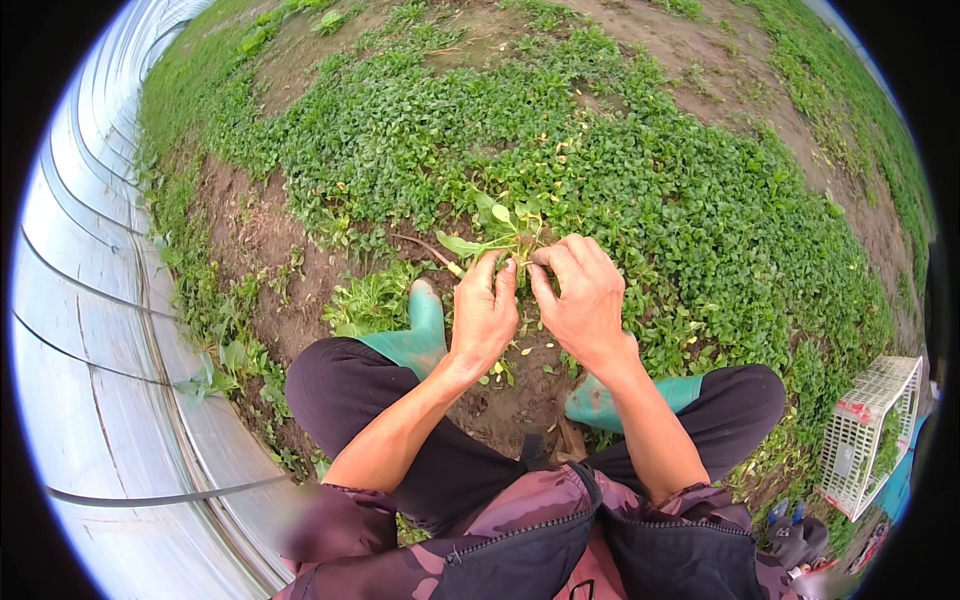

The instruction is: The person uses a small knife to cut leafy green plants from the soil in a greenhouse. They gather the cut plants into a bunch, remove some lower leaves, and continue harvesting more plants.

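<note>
Between my two hands is a small leafy green plant [492, 232], its broad leaves pointing up and away from me. My left hand [484, 318] pinches its base between thumb and fingertips. The thumb and fingers of my right hand [585, 300] close on the stems from the other side. Beside my left fingers, a thin, curved brown piece with a pale, thicker end [456, 269] sticks out; the hand hides the rest, and I cannot tell whether it is held. A loose heap of greens [368, 302] lies by my left boot.
Low green plants [660, 190] spread densely ahead and to the right. My green boots [427, 318] rest on brown soil [520, 408]. Plastic sheeting [105, 330] curves along the left. At the right stands a white slatted crate [850, 455] with greens inside.
</note>
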Available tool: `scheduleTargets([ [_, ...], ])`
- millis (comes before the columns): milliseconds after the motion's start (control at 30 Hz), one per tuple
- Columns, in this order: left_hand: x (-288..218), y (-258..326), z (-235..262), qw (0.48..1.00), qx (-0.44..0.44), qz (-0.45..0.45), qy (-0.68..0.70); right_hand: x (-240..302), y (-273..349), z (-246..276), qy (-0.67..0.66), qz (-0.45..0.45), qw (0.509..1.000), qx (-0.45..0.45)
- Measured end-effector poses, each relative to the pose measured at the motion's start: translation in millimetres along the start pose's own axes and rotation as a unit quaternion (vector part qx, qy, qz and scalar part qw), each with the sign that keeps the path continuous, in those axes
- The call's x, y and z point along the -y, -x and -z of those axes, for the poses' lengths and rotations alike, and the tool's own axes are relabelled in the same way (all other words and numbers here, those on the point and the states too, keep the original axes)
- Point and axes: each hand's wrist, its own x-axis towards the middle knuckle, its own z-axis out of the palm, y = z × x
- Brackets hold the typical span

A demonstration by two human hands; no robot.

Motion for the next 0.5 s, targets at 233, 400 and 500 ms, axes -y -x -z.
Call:
scheduleTargets([
  [233, 21, -10, 11, 0.997, -0.058, -0.032, -0.043, 13, 16, 21, -0.293, -0.199, 0.930, 0.099],
  [400, 20, -6, 5, 0.991, -0.061, -0.042, -0.111, 8, 38, 26, -0.392, -0.194, 0.892, 0.113],
  [500, 15, -1, 1, 0.993, -0.049, -0.049, -0.097, 10, 39, 28, -0.447, -0.189, 0.869, 0.100],
])
